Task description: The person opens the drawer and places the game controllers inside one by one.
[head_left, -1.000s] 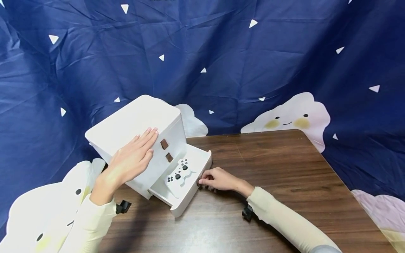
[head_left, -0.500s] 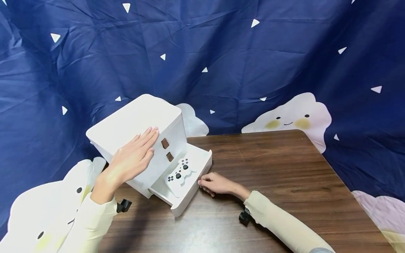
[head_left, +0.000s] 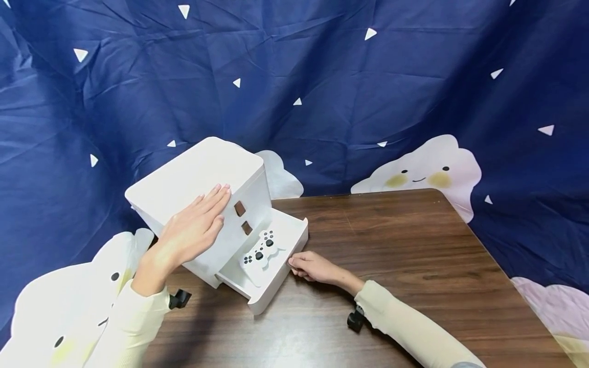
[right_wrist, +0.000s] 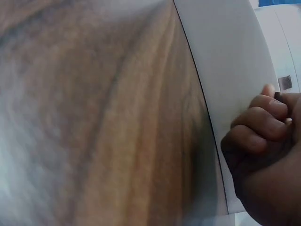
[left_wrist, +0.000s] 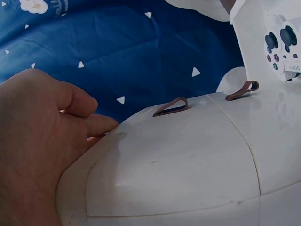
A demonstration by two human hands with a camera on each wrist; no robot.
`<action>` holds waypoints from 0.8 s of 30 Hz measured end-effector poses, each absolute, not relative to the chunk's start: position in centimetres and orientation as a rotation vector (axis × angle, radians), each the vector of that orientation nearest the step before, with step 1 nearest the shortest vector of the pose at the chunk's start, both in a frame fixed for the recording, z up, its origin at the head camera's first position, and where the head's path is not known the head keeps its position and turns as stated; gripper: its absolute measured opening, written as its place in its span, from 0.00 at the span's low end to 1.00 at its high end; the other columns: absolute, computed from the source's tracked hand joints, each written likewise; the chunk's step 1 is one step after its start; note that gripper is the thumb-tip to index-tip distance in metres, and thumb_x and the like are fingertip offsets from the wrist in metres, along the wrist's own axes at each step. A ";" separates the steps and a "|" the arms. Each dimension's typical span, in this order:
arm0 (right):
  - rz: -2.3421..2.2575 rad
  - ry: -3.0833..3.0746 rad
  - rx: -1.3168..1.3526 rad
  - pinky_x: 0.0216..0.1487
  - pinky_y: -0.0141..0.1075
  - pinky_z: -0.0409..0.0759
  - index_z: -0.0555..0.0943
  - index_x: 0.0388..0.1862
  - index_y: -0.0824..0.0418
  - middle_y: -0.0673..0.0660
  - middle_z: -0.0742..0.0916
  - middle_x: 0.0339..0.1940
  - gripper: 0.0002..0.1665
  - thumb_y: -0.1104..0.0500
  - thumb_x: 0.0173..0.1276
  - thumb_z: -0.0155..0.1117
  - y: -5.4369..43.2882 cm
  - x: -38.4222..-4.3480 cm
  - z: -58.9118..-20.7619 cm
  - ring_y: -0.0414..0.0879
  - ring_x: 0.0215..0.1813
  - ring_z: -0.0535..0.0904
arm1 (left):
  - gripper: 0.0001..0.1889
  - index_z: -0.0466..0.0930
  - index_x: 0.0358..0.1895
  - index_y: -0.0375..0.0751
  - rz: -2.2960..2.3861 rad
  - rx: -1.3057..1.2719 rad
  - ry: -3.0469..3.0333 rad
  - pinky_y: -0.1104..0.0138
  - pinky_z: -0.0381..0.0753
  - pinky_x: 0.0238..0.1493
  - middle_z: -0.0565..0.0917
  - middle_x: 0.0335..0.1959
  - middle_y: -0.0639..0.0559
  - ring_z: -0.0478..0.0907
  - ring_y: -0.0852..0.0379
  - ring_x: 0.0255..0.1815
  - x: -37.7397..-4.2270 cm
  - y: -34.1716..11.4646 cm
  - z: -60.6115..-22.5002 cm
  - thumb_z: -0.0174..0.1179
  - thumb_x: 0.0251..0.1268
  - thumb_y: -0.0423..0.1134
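Note:
A white drawer cabinet (head_left: 198, 171) stands at an angle on the table, its bottom drawer (head_left: 278, 287) pulled out. Inside that drawer lies a white game controller (head_left: 261, 256) with dark thumbsticks. My left hand (head_left: 190, 231) rests flat across the cabinet top, fingers straight and reaching its front edge. At the drawer's front, my right hand (head_left: 315, 267) has its fingers curled and pinches the drawer's pull loop, mostly hidden by the fingers. The right wrist view shows the curled fingers (right_wrist: 256, 127) right against the white drawer front.
Two brown pull loops (left_wrist: 171, 107) mark the closed upper drawers. The wooden table (head_left: 391, 245) extends to the right of the cabinet. A dark blue curtain (head_left: 322, 76) with clouds and white triangles hangs behind it.
My right hand has shifted slightly down, and its spread fingers have curled in at the drawer front. The left hand, cabinet, drawer and controller stay in place.

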State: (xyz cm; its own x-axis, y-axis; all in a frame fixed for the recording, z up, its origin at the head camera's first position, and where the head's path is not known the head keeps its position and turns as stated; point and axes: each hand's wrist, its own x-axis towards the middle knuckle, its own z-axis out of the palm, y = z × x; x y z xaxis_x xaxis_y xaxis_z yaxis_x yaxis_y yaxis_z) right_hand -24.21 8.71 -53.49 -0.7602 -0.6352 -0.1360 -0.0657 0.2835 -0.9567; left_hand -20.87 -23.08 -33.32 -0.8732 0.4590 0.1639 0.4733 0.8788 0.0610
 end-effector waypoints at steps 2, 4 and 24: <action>-1.514 2.068 -0.618 0.18 0.25 0.63 0.77 0.30 0.65 0.46 0.74 0.20 0.25 0.52 0.87 0.50 8.6 -24.1 -53.6 0.36 0.19 0.64 | 0.31 0.53 0.87 0.44 -0.150 -0.726 -2.907 0.47 0.51 0.90 0.52 0.89 0.51 0.49 0.49 0.91 -20.9 -23.1 -33.3 0.39 0.87 0.44; -1.523 2.080 -0.623 0.17 0.25 0.64 0.78 0.31 0.66 0.45 0.74 0.20 0.24 0.53 0.87 0.49 8.4 -24.0 -53.6 0.36 0.18 0.64 | 0.31 0.53 0.87 0.44 -0.154 -0.726 -2.910 0.47 0.51 0.90 0.52 0.89 0.51 0.49 0.49 0.91 -20.9 -23.1 -33.4 0.39 0.87 0.44; -1.437 2.277 -0.750 0.26 0.24 0.66 0.86 0.34 0.66 0.44 0.76 0.20 0.23 0.54 0.86 0.53 3.9 -26.8 -53.0 0.35 0.23 0.66 | 0.31 0.52 0.87 0.44 -0.151 -0.721 -2.914 0.48 0.50 0.90 0.52 0.89 0.52 0.48 0.50 0.91 -21.0 -23.1 -33.4 0.38 0.87 0.45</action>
